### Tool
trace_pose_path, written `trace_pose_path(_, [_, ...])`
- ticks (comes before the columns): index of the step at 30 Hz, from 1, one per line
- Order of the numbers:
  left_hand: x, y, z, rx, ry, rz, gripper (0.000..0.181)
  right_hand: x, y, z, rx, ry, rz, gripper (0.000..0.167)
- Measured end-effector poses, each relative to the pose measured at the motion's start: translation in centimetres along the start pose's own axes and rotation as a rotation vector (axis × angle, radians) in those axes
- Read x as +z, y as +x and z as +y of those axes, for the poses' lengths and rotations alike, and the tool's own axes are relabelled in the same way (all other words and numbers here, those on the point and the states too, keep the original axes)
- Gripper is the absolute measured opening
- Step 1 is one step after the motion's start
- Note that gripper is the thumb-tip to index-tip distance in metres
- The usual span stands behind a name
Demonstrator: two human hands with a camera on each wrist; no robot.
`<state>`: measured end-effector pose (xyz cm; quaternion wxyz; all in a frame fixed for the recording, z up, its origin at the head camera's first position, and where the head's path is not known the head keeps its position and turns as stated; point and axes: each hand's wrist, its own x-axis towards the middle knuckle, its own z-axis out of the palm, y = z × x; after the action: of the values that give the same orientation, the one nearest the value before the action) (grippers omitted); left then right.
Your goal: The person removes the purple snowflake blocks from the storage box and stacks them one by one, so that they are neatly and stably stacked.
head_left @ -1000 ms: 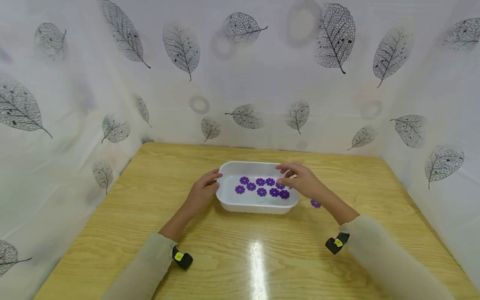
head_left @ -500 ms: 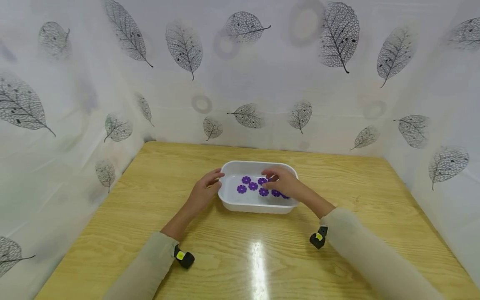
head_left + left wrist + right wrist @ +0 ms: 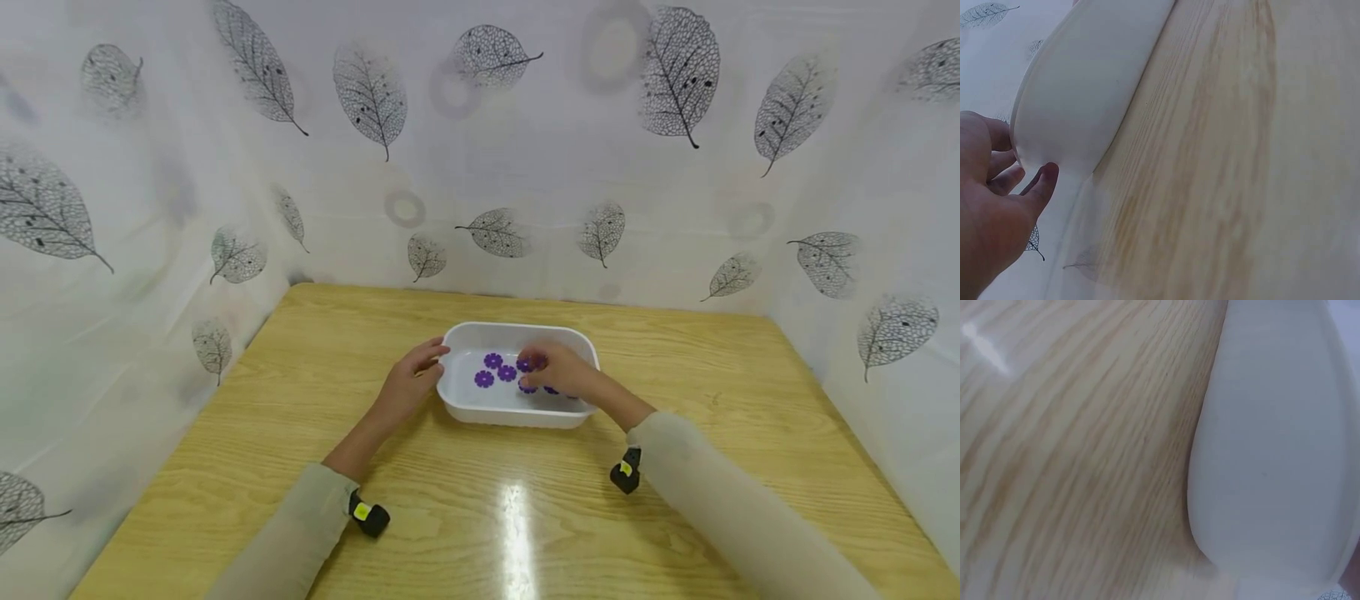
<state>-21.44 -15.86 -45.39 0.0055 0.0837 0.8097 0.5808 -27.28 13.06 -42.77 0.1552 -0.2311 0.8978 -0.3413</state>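
Observation:
A white rectangular tub (image 3: pixel 495 416) stands on the wooden table with several small purple flower-shaped pieces (image 3: pixel 483 379) lying on its floor. At the tub's left end my left hand (image 3: pixel 405 385) rests with its fingertips on the rim. The left wrist view shows that hand's loosely bent fingers and thumb (image 3: pixel 1047 181) near the white end wall. My right hand (image 3: pixel 562 371) reaches over the right side into the tub, low over the flower pieces. Its thumb and fingertips stand apart, and the hand hides some pieces. The right wrist view shows mainly the tub's outer side (image 3: pixel 1266 462).
The wooden table (image 3: pixel 420 500) extends around the tub, with a bright light reflection in front. A leaf-printed curtain (image 3: pixel 525 167) encloses the back and both sides. Black wrist cameras (image 3: pixel 370 514) sit at the sleeves.
My right hand has moved left from the tub's right end to above the middle pieces. The flower piece seen earlier on the table right of the tub is now out of sight. The left hand stays.

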Motion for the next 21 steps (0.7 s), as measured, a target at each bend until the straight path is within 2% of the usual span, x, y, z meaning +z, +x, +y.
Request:
trace_pose_path(10, [-0.03,-0.15,-0.03,0.001,-0.011,-0.004,0.037,0.65,0.57,0.06,0.021,-0.009,-0.023,0.049])
trace_pose_path(21, [0.09,-0.20,0.10,-0.003,-0.005,0.011,0.036,1.05,0.59,0.14,-0.037,-0.091,-0.036,0.037])
